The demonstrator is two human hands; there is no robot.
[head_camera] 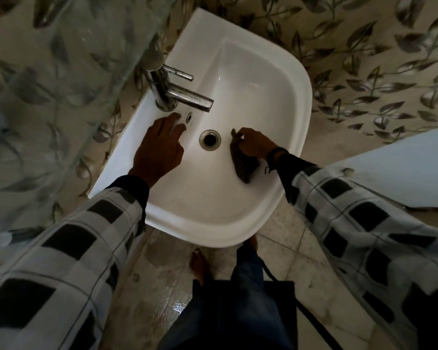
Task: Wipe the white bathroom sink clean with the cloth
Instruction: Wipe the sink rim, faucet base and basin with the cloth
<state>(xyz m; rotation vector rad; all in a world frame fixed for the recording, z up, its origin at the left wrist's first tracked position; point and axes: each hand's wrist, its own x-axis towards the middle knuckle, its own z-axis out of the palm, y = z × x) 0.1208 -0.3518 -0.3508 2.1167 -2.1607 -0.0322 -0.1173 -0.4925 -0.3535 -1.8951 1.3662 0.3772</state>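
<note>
1. Sink (299, 97): white basin fixed against a leaf-patterned wall, seen from above; the person stands at its front rim, so both arms reach down into the bowl.
2. Left hand (159, 147): fingers spread wide and empty, laid flat on the sink's back ledge just below the tap, probably as a brace while the other arm works.
3. Tap (180, 93): chrome, spout pointing over the bowl, no water visible.
4. Right hand (254, 145): fingers closed on the upper edge of the cloth, pressing it to the bowl wall; the grip at one end would let the rest drag as a wiping face.
5. Cloth (242, 164): dark, textured, lying inside the bowl just right of the drain.
6. Drain (210, 139): metal ring at the bowl's centre, uncovered, between the two hands.
7. Writing: no brand, label or text is legible anywhere.
</note>
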